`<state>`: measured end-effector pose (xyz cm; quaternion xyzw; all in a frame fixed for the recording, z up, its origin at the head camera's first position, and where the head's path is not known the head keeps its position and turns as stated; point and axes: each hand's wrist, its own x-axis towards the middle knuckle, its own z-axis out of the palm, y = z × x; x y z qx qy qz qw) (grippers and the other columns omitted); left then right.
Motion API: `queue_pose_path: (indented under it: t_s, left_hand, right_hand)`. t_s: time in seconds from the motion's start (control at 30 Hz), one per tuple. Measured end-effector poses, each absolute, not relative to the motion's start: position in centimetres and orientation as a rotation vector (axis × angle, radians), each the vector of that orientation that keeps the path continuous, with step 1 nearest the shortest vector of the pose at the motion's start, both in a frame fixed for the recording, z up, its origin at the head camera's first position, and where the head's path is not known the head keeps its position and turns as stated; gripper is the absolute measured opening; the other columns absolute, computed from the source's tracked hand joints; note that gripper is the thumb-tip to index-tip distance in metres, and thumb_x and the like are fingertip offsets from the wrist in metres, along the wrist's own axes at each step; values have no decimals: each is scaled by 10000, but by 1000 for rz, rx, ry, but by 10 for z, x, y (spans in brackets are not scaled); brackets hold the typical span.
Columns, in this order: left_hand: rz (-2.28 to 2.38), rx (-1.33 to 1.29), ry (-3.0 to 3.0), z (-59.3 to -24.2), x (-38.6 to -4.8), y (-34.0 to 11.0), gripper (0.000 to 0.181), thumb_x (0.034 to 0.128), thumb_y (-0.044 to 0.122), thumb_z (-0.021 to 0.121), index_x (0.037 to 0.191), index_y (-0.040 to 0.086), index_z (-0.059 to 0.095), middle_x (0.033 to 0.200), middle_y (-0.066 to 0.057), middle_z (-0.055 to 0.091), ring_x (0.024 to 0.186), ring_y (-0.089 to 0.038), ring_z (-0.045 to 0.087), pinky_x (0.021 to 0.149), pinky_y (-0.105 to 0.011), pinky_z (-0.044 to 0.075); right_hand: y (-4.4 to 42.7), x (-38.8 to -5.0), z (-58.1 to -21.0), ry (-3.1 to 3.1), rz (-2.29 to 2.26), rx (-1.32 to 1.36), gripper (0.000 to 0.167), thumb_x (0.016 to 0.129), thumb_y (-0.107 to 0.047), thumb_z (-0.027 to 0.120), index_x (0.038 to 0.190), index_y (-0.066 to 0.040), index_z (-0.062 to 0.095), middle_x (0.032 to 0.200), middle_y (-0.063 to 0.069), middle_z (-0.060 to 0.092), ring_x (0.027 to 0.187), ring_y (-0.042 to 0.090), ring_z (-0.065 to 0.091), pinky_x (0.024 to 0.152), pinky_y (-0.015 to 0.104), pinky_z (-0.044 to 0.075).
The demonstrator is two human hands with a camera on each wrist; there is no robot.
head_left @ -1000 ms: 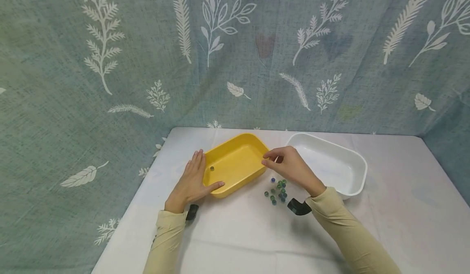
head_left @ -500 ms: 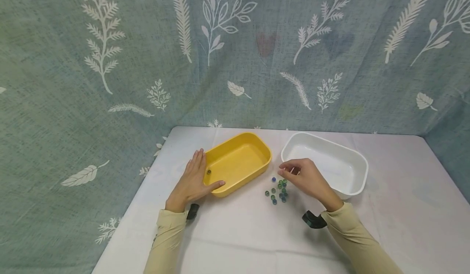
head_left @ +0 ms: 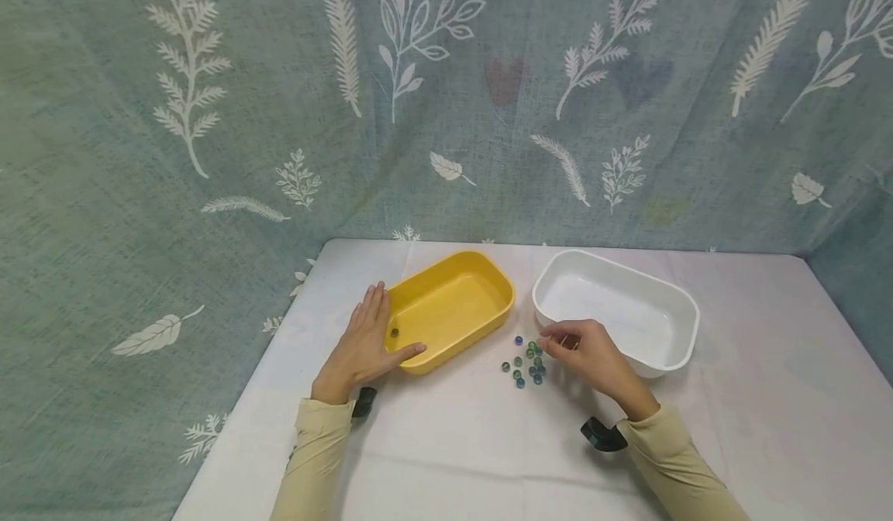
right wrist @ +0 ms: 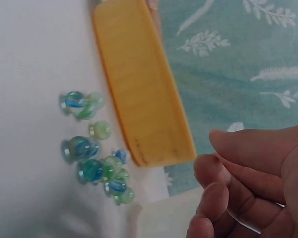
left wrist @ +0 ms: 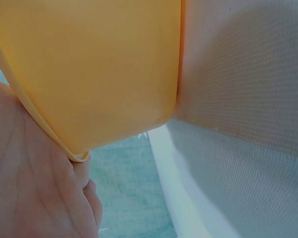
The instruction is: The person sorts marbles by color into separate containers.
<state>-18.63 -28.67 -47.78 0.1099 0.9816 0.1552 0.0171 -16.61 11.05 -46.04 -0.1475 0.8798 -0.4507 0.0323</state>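
Note:
My left hand [head_left: 358,354] lies with straight fingers along the left end of the yellow tray [head_left: 453,309], its thumb over the near rim. The left wrist view shows the palm [left wrist: 35,173] against the rim of the tray [left wrist: 97,64]. One small marble [head_left: 394,332] is inside, near that hand. Several green and blue marbles [head_left: 518,362] lie on the cloth between the trays. Just right of them hovers my right hand [head_left: 593,358], fingers bent. In the right wrist view, thumb and forefinger of this hand [right wrist: 253,183] stand apart, holding nothing, beyond the marbles [right wrist: 92,170].
A white tray [head_left: 614,304] stands behind and right of my right hand, with no marbles visible inside. White cloth [head_left: 446,443] covers the table. A green patterned curtain [head_left: 279,102] hangs behind and to the left. Dark devices are strapped at both wrists.
My right hand has moved from the yellow tray's right rim rightward and down to the loose marbles. The marble inside the tray has rolled toward the near left corner. My left hand stays put.

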Motion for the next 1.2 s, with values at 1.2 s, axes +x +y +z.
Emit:
queue_pose_path:
  t_s: [1.2]
  left_hand:
    - [491, 376, 3064, -478, -187, -286, 1246, 856, 785, 601, 1644, -12, 55, 1758, -161, -32, 1641, -347, -17, 1315, -590, 106]
  right_hand:
    - [117, -162, -498, 2612, -1256, -452, 160, 875, -108, 803, 1006, -18, 790, 811, 19, 725, 656, 74, 585, 542, 213, 509]
